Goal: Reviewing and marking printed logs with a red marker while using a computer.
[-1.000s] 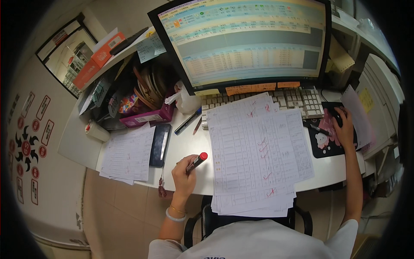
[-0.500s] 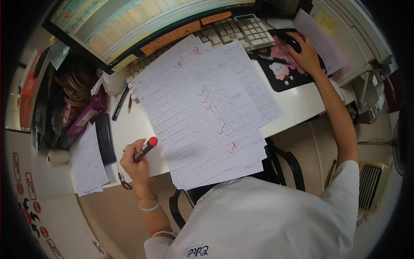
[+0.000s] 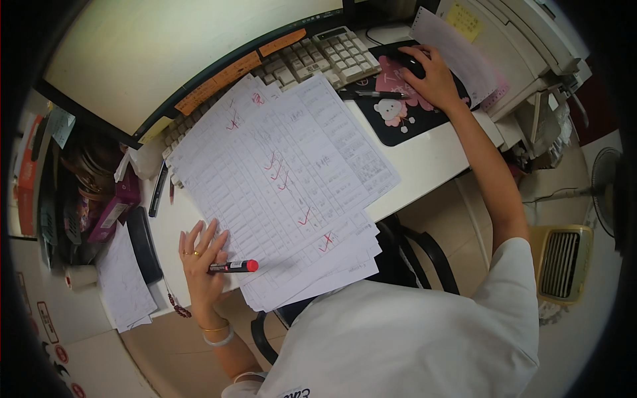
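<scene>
Desk [image 3: 424, 166]: white, crowded; it carries everything the hands work on, with a monitor [image 3: 166, 60] beyond both grips.
Sheets [image 3: 285, 186]: a fanned stack of printed tables with red ticks, lying just right of the left grip and overhanging the near edge of the desk. Keeping the left palm flat on the stack's edge would, I judge, stop the loose pages sliding off.
Keyboard [image 3: 318, 56]: beige, partly under the top of the sheets, left of the right grip.
Mouse pad [image 3: 398, 113]: black with a pink cartoon figure, under the right grip; a pen [image 3: 371, 95] lies on it just left of that grip.
Right hand [image 3: 434, 76]: closed down over a dark mouse [image 3: 408, 64], fingers curled on top of it.
Left hand [image 3: 202, 255]: fingers spread on the desk, the grip clamped on a marker.
Marker [image 3: 233, 266]: red-capped, held level, cap pointing at the sheets and touching their lower edge. Best uncapped only once the row is found.
</scene>
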### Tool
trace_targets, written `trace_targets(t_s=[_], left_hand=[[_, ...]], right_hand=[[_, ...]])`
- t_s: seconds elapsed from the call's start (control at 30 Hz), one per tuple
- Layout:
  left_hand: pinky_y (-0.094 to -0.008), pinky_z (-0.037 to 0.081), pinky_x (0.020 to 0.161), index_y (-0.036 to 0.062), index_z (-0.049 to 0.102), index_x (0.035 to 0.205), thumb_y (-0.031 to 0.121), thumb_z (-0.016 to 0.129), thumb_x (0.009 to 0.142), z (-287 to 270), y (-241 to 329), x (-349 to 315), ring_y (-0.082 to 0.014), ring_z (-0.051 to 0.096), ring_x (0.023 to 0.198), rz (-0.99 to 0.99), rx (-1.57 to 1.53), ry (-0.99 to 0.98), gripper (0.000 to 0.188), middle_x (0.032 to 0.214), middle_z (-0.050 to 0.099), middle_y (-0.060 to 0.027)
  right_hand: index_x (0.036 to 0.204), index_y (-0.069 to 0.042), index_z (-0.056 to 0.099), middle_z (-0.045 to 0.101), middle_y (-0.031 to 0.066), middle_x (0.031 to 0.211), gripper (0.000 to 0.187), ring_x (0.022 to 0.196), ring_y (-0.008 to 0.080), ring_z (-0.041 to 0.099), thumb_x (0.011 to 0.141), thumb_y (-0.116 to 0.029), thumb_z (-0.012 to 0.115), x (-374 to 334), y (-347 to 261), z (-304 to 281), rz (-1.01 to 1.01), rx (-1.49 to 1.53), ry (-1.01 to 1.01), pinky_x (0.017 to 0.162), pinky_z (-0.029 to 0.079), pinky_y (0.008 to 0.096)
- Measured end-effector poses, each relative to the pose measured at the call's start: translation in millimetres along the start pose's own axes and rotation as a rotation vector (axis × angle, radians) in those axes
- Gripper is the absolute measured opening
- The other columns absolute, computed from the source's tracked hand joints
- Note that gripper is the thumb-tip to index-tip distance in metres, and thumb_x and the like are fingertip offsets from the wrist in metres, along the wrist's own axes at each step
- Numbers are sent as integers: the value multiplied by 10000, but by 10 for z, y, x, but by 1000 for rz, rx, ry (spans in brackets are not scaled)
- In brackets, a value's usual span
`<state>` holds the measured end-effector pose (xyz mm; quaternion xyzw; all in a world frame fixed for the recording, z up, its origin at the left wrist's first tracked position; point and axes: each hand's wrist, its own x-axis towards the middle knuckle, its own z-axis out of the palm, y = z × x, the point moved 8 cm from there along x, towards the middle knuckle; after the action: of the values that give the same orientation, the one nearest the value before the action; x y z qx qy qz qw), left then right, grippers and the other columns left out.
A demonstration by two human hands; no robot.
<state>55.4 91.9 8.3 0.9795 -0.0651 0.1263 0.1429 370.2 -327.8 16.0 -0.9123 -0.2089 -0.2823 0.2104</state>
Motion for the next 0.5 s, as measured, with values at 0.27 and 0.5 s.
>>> trace_targets(t_s=[0.27, 0.5], left_hand=[[-502, 230, 1132, 188, 664, 1204, 46, 619, 761, 19, -25, -54, -290, 446, 1298, -2, -52, -16, 467, 1343, 576, -12], [-494, 238, 1131, 220, 654, 1217, 7, 652, 695, -44, -8, -92, -265, 450, 1292, -23, -90, -19, 564, 1372, 549, 34]], right_hand=[[1219, -143, 602, 525, 186, 1239, 436, 1151, 377, 521, 794, -212, 671, -24, 39, -21, 33, 131, -4, 984, 429, 414], [1227, -123, 586, 496, 188, 1281, 414, 1183, 381, 503, 817, -130, 642, -38, -109, -118, 66, 121, -30, 1007, 416, 414]])
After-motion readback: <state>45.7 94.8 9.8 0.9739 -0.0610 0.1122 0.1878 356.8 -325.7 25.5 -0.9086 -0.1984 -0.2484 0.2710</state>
